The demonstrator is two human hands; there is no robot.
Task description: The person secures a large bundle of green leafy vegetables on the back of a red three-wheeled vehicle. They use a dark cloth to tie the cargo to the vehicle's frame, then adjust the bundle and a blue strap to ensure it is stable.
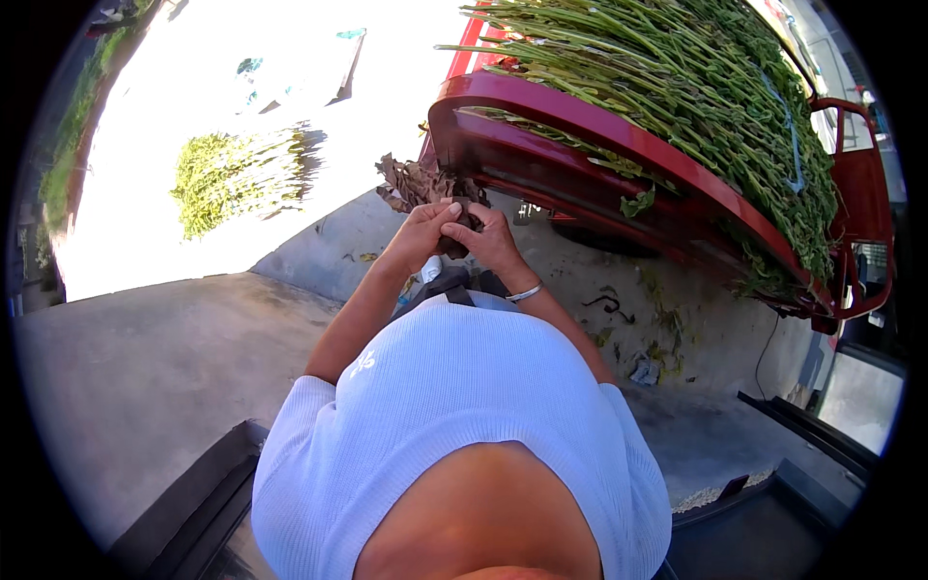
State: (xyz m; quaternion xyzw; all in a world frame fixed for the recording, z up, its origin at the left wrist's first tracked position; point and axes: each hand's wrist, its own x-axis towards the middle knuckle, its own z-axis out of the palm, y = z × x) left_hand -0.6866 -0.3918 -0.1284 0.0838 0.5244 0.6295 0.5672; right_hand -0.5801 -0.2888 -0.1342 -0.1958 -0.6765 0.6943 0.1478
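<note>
A bunch of crinkled, dry brown leaves [414, 182] is held in front of my waist. My left hand [423, 232] is closed on it, thumb and fingers pinched together near the middle. From the other side my right hand [491, 240] grips the same bunch, its thumb pointing toward the left hand. The two hands almost meet, and some leaf hangs below them. Fingers hide the middle of the bunch, so I cannot see how it is fastened, if at all. A silver bangle [525, 293] circles my right wrist.
Ahead to the right, a dark red cargo bed [580, 121] carries a tall heap of green leafy stalks [667, 87]. Another pile of green stalks [242, 182] lies on sunlit ground at left. Leaf scraps [662, 333] litter the concrete. A dark tray-like thing [754, 532] is at lower right.
</note>
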